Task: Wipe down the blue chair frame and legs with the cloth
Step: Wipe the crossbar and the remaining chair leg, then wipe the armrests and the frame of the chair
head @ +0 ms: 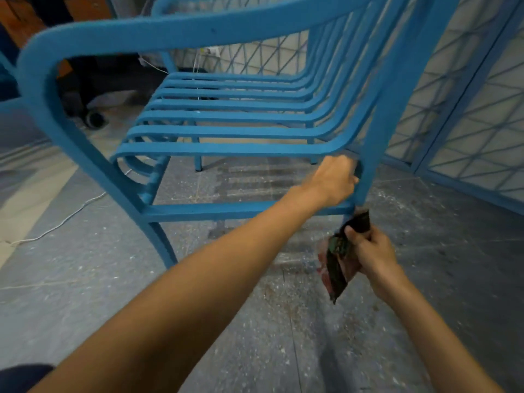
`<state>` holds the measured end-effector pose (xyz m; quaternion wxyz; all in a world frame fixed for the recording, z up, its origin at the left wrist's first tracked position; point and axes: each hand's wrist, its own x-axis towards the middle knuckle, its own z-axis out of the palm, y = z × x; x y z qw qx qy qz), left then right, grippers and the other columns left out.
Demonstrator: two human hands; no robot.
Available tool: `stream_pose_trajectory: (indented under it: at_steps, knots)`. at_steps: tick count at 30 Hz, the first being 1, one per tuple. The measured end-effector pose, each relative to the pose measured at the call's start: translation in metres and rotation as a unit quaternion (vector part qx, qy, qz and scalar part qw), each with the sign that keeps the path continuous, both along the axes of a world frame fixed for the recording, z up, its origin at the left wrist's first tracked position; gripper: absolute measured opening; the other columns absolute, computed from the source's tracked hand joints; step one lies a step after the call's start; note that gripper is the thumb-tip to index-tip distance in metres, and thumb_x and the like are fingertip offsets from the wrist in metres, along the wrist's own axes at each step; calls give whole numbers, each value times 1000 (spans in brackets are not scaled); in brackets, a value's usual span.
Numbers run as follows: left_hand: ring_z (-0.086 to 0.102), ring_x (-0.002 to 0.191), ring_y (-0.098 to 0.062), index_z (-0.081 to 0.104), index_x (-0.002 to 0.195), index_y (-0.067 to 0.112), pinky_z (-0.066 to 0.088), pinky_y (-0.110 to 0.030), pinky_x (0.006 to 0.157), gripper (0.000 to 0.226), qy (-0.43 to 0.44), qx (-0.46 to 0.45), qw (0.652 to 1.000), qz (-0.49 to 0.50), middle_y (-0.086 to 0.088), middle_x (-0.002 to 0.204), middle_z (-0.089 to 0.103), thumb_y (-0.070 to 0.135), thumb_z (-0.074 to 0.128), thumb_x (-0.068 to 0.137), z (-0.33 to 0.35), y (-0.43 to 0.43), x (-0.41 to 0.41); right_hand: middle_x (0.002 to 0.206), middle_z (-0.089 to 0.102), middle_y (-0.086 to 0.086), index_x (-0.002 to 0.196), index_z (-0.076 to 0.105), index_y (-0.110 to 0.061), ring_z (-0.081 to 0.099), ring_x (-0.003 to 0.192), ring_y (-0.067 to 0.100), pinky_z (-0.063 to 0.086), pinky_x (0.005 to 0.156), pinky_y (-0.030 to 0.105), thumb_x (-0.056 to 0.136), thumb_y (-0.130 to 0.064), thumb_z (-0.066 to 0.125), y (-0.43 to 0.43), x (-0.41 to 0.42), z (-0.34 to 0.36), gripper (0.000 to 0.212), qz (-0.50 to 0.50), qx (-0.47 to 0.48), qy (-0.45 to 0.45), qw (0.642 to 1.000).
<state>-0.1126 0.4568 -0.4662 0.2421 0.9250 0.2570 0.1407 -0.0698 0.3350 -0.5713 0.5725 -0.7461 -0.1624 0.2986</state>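
The blue slatted chair fills the upper half of the view, seen from its side. My left hand reaches under the seat and grips the rear leg just below the seat edge. My right hand is lower and to the right, closed on a dark patterned cloth with a pink underside. The cloth's top end touches the rear leg where the low side rail meets it. The foot of that leg is hidden behind the cloth and hand.
A speckled grey floor spreads below. A white cable runs across it at the left. A blue lattice partition stands close on the right. A wheeled chair base sits behind the armrest at the left.
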Motion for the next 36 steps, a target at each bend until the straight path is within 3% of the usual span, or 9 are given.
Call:
stream_pose_trajectory:
  at_steps: [4,10,14,17,20,23,25,29,36]
  knots:
    - [57,113,-24,51,132,18,48,-44,93,42,-57,52,997,0,-4,121,63,24,53,90,28,24,-65,83,60,-3,98,57,-18,58,88,23,45,75,35,90,-27,61,17,-25,51,13,196,-109,-185,957]
    - [65,87,-6,66,113,15,51,-20,80,23,-140,63,987,44,2,94,71,22,58,92,57,53,-205,81,55,-5,138,33,-26,53,72,10,38,56,26,91,-18,58,66,-76,112,54,332,-119,-321,879]
    - [64,70,2,71,80,21,52,-24,68,18,-57,-73,982,167,6,75,71,33,61,90,48,76,-282,111,64,7,128,49,-16,59,104,25,42,79,23,90,-17,59,101,-116,110,39,273,-72,-364,887]
    - [69,81,-24,72,75,10,57,-41,76,23,-16,-183,940,289,-6,73,72,27,62,88,34,91,-326,123,59,16,134,50,-18,57,111,30,42,94,26,91,-18,59,141,-162,102,44,287,14,-405,868]
    - [68,87,-29,69,74,8,57,-40,79,19,-72,-207,885,411,-12,77,70,18,60,88,25,104,-342,144,38,13,141,38,-35,34,132,37,24,112,49,91,-37,57,170,-207,62,54,391,-66,-492,775]
    - [65,91,-27,64,99,10,55,-40,82,20,-125,-185,862,455,-9,94,68,24,61,85,21,114,-339,153,28,4,146,22,-42,18,142,33,8,114,51,93,-42,51,168,-220,31,61,397,-110,-606,681]
    - [61,91,-18,55,118,14,51,-33,77,33,-158,-178,880,412,-2,105,63,21,61,86,21,117,-332,150,36,2,146,21,-44,25,140,28,10,113,51,95,-41,48,157,-195,26,58,358,-104,-618,692]
    - [58,92,-9,51,118,20,47,-24,77,24,-246,-193,897,312,4,107,59,23,54,95,16,115,-323,139,46,6,144,27,-41,34,133,30,14,111,56,95,-55,30,101,-89,17,50,248,-208,-585,744]
    - [60,103,-11,53,124,18,49,-26,86,29,-272,-180,902,284,4,111,62,30,46,98,-2,120,-328,146,33,13,139,37,-34,14,140,35,4,112,62,95,-48,43,93,-55,27,47,228,-304,-458,804]
